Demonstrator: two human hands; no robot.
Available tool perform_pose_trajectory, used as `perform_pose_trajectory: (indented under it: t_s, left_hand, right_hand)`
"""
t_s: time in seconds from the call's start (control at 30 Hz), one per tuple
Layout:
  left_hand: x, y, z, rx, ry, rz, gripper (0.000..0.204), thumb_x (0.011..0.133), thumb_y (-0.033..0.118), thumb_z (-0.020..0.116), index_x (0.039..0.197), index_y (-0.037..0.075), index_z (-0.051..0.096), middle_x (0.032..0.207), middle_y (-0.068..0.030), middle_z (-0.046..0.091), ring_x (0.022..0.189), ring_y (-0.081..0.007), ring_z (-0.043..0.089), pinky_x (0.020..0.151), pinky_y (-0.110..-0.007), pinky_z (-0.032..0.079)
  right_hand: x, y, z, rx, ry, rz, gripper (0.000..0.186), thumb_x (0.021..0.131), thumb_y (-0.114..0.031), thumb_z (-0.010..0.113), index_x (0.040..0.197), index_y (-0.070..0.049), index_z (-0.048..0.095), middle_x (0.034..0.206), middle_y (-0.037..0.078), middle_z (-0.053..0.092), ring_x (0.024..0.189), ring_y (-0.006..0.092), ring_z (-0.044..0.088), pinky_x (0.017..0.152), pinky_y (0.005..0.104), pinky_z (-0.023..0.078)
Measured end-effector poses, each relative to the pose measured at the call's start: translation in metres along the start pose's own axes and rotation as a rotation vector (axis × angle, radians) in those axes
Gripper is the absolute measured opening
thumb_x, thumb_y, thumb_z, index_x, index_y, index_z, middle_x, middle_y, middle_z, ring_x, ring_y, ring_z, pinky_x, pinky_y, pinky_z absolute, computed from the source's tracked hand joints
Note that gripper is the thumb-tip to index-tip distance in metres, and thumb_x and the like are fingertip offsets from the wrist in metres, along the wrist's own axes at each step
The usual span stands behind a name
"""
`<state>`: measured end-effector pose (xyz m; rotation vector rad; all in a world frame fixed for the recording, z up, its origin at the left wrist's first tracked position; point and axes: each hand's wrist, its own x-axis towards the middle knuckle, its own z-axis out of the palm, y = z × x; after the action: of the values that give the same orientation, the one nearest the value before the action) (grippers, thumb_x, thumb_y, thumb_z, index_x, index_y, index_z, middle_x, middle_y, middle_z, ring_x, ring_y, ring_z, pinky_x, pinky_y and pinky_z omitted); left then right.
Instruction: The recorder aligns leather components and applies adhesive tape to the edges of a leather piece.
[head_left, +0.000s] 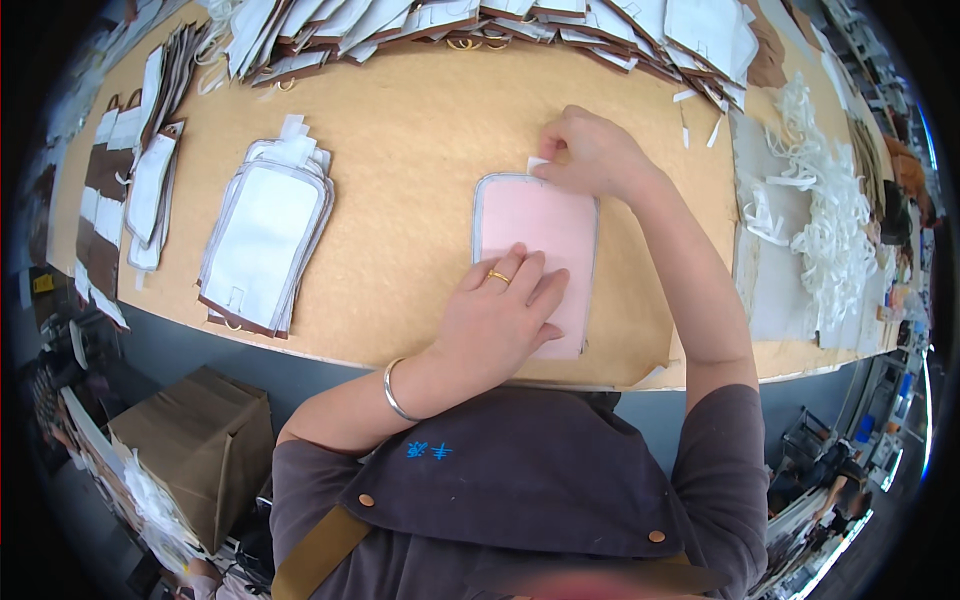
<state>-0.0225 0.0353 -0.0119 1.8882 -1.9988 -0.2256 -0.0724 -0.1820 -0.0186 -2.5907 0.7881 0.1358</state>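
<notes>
We look down at a pink panel (538, 215) lying flat by the near edge of the surface (400, 190), its long axis running away from that edge toward the far side, its rounded end farthest from us. The relation that matters most, as we judge it, is between that far end and the right hand (588, 150): a small white tab (537, 167) sits just beyond the rounded end, to the left of the far right corner, directly beneath that hand's fingertips. The right hand is curled, its fingers bent in over the tab and the corner (we cannot tell whether they pinch the tab or merely press on it). The left hand (505, 315) lies open with its fingers spread on the near half of the panel, reaching in from the left. Both hands touch the panel or its tab, then, but the right is nearer the far end and the left nearer the surface's near edge. Well apart, toward the left end of the surface, we see a stack of white panels (265, 215), its long axis slightly tilted.
</notes>
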Motion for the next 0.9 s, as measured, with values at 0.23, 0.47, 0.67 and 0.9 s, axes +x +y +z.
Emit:
perform_pose_trajectory:
  t_s: [0.23,0.47,0.67,0.9]
  left_hand:
    - [-0.004,0.0,0.002,-0.002,0.044,-0.014,0.053,0.065,0.039,0.068,0.111,0.016,0.057,0.112,-0.0054,0.052,0.107,-0.0207,0.049,0.088,-0.037,0.035]
    - [-0.008,0.004,-0.002,-0.012,0.124,-0.018,0.053,0.065,0.038,0.069,0.112,0.018,0.058,0.111,-0.0028,0.052,0.107,-0.0199,0.049,0.086,-0.036,0.035]
    - [-0.008,-0.021,-0.012,-0.167,0.231,0.005,0.049,0.065,0.028,0.071,0.11,0.015,0.057,0.107,-0.0047,0.053,0.105,-0.0214,0.05,0.084,-0.035,0.037]
    - [0.05,-0.083,-0.016,-0.991,0.067,-0.287,0.035,0.073,0.016,0.069,0.103,0.001,0.059,0.097,-0.0098,0.059,0.087,-0.0185,0.058,0.074,-0.031,0.046]
  right_hand:
    - [-0.002,-0.001,-0.006,0.324,-0.234,-0.052,0.015,0.078,-0.018,0.059,0.075,-0.006,0.051,0.074,0.002,0.052,0.069,0.0139,0.049,0.062,0.0278,0.041]
    - [-0.016,0.004,-0.026,0.828,-0.382,0.024,0.015,0.081,-0.012,0.061,0.086,-0.008,0.047,0.07,-0.005,0.053,0.064,0.0045,0.046,0.058,0.0214,0.039]
    - [-0.033,-0.011,-0.034,0.87,-0.303,-0.007,0.053,0.064,0.004,0.071,0.108,-0.007,0.044,0.082,0.004,0.063,0.074,0.0093,0.059,0.062,0.0204,0.044]
    - [-0.045,-0.027,-0.044,0.844,-0.265,-0.034,0.056,0.063,0.003,0.072,0.111,-0.006,0.044,0.082,0.006,0.063,0.073,0.0104,0.06,0.06,0.0215,0.044]
